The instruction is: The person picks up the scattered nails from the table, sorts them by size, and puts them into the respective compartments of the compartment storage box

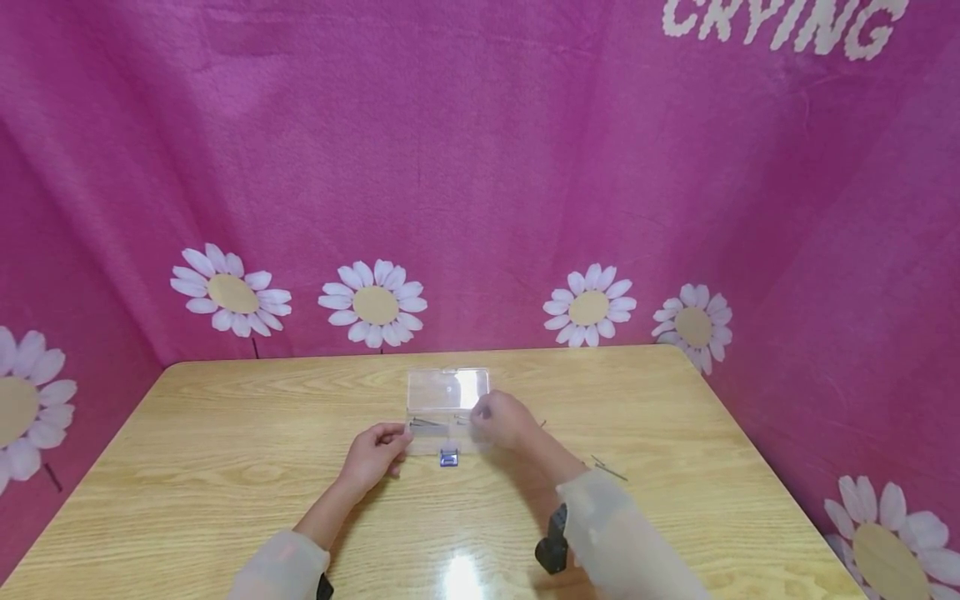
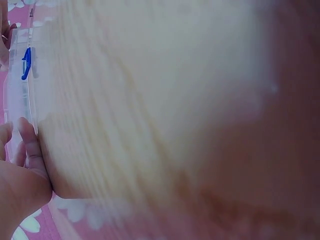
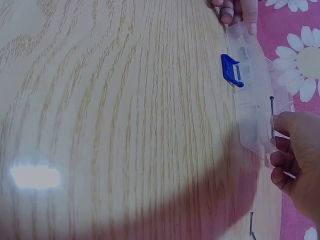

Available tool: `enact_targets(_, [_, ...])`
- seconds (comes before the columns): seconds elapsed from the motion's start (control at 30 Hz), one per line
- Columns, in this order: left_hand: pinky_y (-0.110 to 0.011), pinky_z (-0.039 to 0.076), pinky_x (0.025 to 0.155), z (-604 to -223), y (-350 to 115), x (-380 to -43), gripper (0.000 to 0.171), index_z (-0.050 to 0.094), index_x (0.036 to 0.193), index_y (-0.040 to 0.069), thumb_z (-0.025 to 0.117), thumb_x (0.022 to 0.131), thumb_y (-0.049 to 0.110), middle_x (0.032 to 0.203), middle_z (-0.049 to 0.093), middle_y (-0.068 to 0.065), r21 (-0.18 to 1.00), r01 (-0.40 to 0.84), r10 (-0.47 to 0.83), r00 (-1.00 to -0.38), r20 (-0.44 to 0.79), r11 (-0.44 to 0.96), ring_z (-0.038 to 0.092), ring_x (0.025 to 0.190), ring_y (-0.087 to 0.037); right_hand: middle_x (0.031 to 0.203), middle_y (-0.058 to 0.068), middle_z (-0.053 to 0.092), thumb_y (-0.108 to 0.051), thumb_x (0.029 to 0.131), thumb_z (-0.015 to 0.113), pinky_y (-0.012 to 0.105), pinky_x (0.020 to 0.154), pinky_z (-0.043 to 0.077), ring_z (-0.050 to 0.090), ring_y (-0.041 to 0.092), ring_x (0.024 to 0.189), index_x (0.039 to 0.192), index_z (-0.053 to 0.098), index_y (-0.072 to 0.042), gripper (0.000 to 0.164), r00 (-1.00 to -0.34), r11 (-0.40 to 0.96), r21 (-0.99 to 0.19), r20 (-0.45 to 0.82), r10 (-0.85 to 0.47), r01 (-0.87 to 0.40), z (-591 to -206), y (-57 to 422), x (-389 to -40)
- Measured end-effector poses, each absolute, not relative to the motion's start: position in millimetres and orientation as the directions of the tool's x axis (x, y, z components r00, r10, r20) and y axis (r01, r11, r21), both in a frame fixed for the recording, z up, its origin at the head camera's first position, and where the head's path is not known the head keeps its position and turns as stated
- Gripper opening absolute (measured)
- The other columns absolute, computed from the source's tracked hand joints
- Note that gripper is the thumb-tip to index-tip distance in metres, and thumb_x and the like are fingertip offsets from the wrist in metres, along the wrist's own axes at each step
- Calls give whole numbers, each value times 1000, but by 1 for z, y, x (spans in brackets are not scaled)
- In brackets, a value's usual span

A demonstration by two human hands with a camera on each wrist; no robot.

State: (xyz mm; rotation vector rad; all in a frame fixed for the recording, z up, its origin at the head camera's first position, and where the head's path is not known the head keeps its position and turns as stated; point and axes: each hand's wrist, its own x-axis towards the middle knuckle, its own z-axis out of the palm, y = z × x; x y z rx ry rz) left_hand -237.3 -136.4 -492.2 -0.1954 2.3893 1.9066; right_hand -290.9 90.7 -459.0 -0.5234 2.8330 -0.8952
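A clear plastic box (image 1: pixel 427 446) lies on the table with its lid (image 1: pixel 431 390) raised at the back and a blue latch (image 1: pixel 448 457) at its front. Dark nails (image 1: pixel 427 423) lie in its left compartment. My left hand (image 1: pixel 372 457) grips the box's left side, fingertips at the rim. Over the right compartment, my right hand (image 1: pixel 504 419) pinches a long nail (image 3: pixel 272 107) between thumb and fingers. In the right wrist view the nail stands upright in the picture, its head above the thumb; its lower part is hidden behind the fingers.
Several loose nails (image 1: pixel 611 471) lie on the wooden table (image 1: pixel 225 467) to the right of the right forearm. A pink curtain (image 1: pixel 480 167) with white flowers hangs behind the table and along its sides. A black wrist camera (image 1: pixel 552 542) sits at the right wrist.
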Motion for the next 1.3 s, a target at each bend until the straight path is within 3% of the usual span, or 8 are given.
enact_targets(0.53, [-23, 53, 56, -491, -135, -238, 36, 56, 120, -5, 61, 90, 15, 92, 59, -9, 964, -157, -50, -988, -149, 213, 56, 70, -11, 95, 8, 66, -17, 88, 58, 38, 85, 52, 61, 22, 92, 98, 69, -4, 20, -937, 762, -576, 20, -347, -295, -460, 92, -290])
enact_targets(0.87, [-23, 53, 55, -492, -136, -238, 36, 56, 120, -4, 61, 90, 16, 92, 59, -9, 961, -158, -51, -987, -150, 226, 56, 70, -11, 93, 4, 59, -22, 92, 57, 29, 71, 51, 56, 18, 84, 98, 65, -9, 17, -948, 706, -672, -18, -317, -223, -455, 94, -285])
enact_targets(1.0, [-23, 53, 55, -492, -136, -237, 36, 56, 120, -4, 61, 90, 17, 91, 59, -9, 960, -161, -53, -987, -153, 228, 56, 70, -11, 93, 3, 59, -24, 92, 57, 29, 71, 51, 57, 18, 84, 95, 64, -11, 15, -951, 693, -689, -19, -309, -211, -451, 98, -284])
enact_targets(1.13, [-23, 52, 55, -491, -136, -237, 36, 57, 120, -5, 61, 90, 16, 91, 59, -9, 963, -158, -51, -987, -150, 219, 56, 70, -11, 93, 0, 60, -22, 91, 57, 31, 78, 51, 57, 17, 88, 93, 64, -13, 12, -954, 718, -657, 8, -299, -231, -447, 104, -284])
enact_targets(1.3, [-22, 52, 55, -491, -136, -237, 36, 56, 120, -5, 61, 90, 15, 92, 59, -9, 964, -156, -48, -988, -149, 217, 56, 70, -11, 87, 2, 61, -20, 90, 59, 33, 77, 50, 56, 17, 84, 89, 67, -11, 12, -950, 739, -616, 49, -307, -271, -443, 113, -283])
